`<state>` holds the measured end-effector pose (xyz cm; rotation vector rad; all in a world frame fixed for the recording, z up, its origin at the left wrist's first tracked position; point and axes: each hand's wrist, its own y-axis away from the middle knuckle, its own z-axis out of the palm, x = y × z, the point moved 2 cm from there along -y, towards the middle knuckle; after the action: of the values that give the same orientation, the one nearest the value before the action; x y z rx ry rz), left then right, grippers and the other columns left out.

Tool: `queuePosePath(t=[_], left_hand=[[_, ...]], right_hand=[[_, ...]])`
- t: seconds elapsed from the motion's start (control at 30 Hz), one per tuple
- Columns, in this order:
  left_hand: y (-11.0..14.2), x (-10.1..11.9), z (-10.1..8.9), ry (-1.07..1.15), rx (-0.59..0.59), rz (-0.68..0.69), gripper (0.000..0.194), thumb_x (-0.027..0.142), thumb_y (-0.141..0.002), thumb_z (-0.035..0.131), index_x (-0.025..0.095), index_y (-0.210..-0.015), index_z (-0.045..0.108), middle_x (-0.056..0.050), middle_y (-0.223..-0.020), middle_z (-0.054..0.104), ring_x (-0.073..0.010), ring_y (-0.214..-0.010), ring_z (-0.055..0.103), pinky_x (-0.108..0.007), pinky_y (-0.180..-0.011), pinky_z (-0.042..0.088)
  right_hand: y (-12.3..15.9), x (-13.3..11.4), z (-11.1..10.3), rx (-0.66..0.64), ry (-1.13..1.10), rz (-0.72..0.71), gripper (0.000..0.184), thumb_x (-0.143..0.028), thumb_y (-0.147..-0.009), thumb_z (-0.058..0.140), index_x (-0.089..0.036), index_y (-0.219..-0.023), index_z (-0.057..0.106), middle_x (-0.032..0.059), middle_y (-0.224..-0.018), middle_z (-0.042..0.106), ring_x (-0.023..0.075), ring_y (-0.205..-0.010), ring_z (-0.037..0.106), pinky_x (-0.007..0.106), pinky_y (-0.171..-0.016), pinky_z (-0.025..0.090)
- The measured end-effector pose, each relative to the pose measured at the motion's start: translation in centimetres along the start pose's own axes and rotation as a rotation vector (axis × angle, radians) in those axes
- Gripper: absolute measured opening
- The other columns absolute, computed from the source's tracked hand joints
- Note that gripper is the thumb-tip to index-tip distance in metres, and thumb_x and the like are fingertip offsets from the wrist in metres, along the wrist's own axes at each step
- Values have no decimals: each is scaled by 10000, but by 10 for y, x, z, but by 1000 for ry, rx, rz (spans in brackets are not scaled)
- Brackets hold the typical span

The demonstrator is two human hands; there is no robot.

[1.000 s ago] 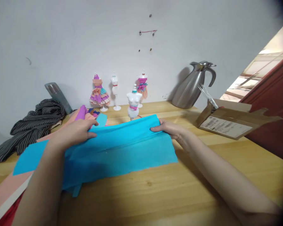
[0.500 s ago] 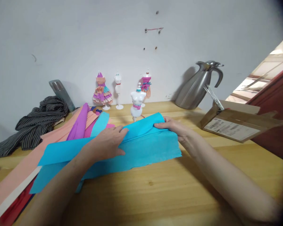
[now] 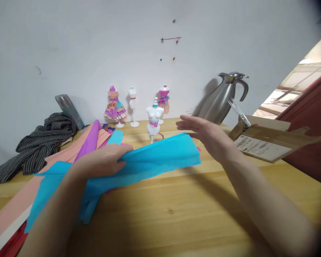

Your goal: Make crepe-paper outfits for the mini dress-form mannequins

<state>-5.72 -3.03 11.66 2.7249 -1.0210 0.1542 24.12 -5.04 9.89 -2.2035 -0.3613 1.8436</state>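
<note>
A long folded sheet of blue crepe paper (image 3: 160,157) stretches across the front of the table. My left hand (image 3: 105,160) grips it near its middle, fingers closed round the upper edge. Past its right end, my right hand (image 3: 211,137) is raised with fingers stretched out and nothing in them. Just behind the paper stands a small white mannequin (image 3: 154,119) with a teal neck band and a pink waist band. Under the paper's left part lie peach crepe paper (image 3: 13,210) and purple crepe paper (image 3: 89,141).
Along the wall are a mannequin in a ruffled paper dress (image 3: 115,107), a bare mannequin (image 3: 133,103) and one in a pink top (image 3: 164,98). A steel jug (image 3: 219,100) and a cardboard box (image 3: 264,142) stand right. A striped cloth (image 3: 48,139) and a bottle (image 3: 69,110) are left.
My right hand has let go of the blue crepe paper and opened, moving up and right. My left hand has shifted left with the paper, whose upper flap now lies differently.
</note>
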Motion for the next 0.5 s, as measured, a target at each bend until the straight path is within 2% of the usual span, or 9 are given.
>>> queuePosePath(t=[0.1, 0.17, 0.23, 0.33, 0.43, 0.5], left_hand=[[-3, -4, 1, 46, -67, 45, 386, 213, -769, 481, 249, -1149, 536, -19, -1117, 630, -209, -968, 572, -290, -798, 438], [-9, -6, 4, 105, -92, 90, 410, 192, -747, 489, 242, -1150, 539, -19, -1158, 616, -204, -1016, 562, -283, -844, 434], [-17, -9, 7, 197, -118, 161, 445, 161, -723, 489, 234, -1159, 541, -18, -1179, 607, -193, -1050, 554, -265, -877, 427], [-28, -18, 13, 325, -121, 219, 550, 154, -719, 487, 251, -1260, 496, -21, -1252, 570, -186, -1108, 537, -244, -890, 423], [-35, -32, 21, 289, -103, 133, 561, 238, -748, 508, 247, -1307, 471, -37, -1176, 593, -194, -1038, 558, -244, -813, 436], [-38, -39, 26, 194, -117, 79, 485, 276, -748, 513, 213, -1229, 534, -44, -1066, 621, -197, -945, 569, -249, -756, 429]], right_hand=[[9, -14, 1, -165, -8, 20, 665, -682, -705, 606, -292, -1244, 604, 93, -1141, 679, 328, -1145, 566, 427, -918, 473], [11, -11, 6, -238, 101, 107, 674, -555, -645, 732, -264, -1242, 614, 94, -1088, 694, 317, -1019, 617, 395, -806, 511], [7, 1, 10, -270, 217, 185, 604, -408, -621, 775, -213, -1180, 658, 84, -1042, 704, 273, -873, 641, 351, -694, 516], [-7, 26, 11, -210, 296, 179, 387, -282, -628, 733, -185, -1002, 732, 62, -1028, 712, 239, -864, 631, 310, -699, 499], [-21, 50, 4, -122, 325, 191, 315, -236, -630, 684, -181, -936, 743, 42, -983, 724, 216, -829, 627, 294, -683, 484], [-25, 60, 0, -119, 340, 221, 309, -228, -620, 680, -176, -917, 744, 28, -902, 725, 200, -781, 621, 280, -650, 476]])
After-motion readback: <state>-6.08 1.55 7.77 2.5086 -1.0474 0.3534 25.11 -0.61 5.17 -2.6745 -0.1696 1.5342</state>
